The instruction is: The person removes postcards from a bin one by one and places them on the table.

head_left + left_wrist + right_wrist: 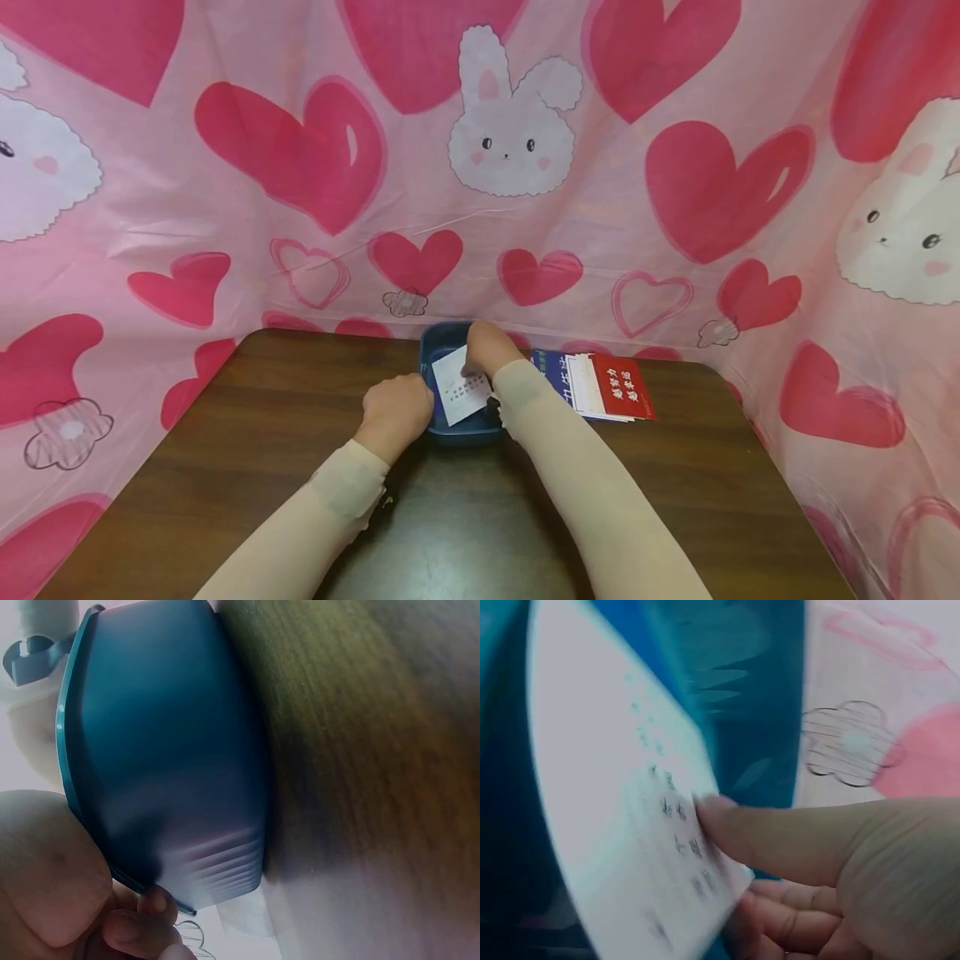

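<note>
A dark blue-green plastic bin (pixel 463 437) stands near the back edge of the table. My left hand (pixel 397 408) grips its left rim, fingers curled at the edge; in the left wrist view the bin's ribbed side wall (pixel 165 735) shows above the table. My right hand (pixel 486 348) reaches over the bin and pinches a white card (pixel 457 398) with rows of dark printed characters. Close up, the right thumb (pixel 772 836) lies on the face of the tilted card (pixel 607 795), the fingers behind it. A brighter blue surface (pixel 634 634) shows behind the card.
Right of the bin lies an overlapping spread of cards: a red card (pixel 624 386) with white characters, white ones (pixel 585 383) and a blue one (pixel 555 372). A pink cloth (pixel 525 225) with hearts and rabbits hangs behind the brown wooden table (pixel 285 417).
</note>
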A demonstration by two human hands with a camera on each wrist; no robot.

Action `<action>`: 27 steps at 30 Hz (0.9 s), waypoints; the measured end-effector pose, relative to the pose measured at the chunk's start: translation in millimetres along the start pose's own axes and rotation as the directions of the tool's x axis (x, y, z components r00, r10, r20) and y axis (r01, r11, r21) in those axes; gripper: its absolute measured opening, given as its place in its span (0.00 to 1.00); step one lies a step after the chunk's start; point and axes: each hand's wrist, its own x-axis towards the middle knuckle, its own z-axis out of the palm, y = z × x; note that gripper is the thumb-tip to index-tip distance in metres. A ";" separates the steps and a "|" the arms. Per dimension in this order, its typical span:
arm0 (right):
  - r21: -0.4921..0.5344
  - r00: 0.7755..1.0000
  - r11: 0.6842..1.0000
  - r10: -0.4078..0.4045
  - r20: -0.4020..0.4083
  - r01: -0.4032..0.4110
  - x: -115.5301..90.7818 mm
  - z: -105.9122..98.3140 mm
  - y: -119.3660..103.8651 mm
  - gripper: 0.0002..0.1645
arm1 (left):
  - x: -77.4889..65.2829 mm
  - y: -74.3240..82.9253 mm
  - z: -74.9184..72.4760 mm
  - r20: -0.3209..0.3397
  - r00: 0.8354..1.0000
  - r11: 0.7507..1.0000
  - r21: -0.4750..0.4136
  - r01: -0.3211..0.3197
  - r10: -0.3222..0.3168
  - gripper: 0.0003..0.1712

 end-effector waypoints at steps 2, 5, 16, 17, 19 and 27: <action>0.032 0.999 0.999 -0.029 -0.016 0.030 17.0 4.6 12.2 0.26 | -0.1 -0.4 -0.6 -0.009 1.000 1.000 -0.005 -0.003 0.003 0.20; 0.068 0.994 0.993 -0.091 -0.063 0.095 34.5 11.8 29.8 0.14 | -0.9 -0.9 -1.4 -0.020 1.000 1.000 -0.010 -0.007 0.007 0.20; 0.400 0.993 0.914 -0.026 -0.119 0.072 -33.1 -37.7 35.6 0.24 | -2.8 0.6 -0.4 -0.040 0.999 1.000 -0.023 -0.017 0.016 0.21; 0.424 0.993 0.903 -0.016 -0.121 0.066 -34.3 -39.5 40.5 0.26 | -2.7 0.6 -0.3 -0.039 0.999 1.000 -0.020 -0.019 0.018 0.21; 0.473 0.992 0.879 -0.001 -0.127 0.061 -36.7 -42.7 49.9 0.30 | -2.8 0.7 -0.5 -0.040 0.999 1.000 -0.016 -0.018 0.017 0.21; 0.558 0.987 0.825 0.005 -0.158 0.085 -45.0 -48.5 87.8 0.28 | -3.0 0.5 -1.0 -0.053 0.999 1.000 -0.021 -0.005 0.004 0.22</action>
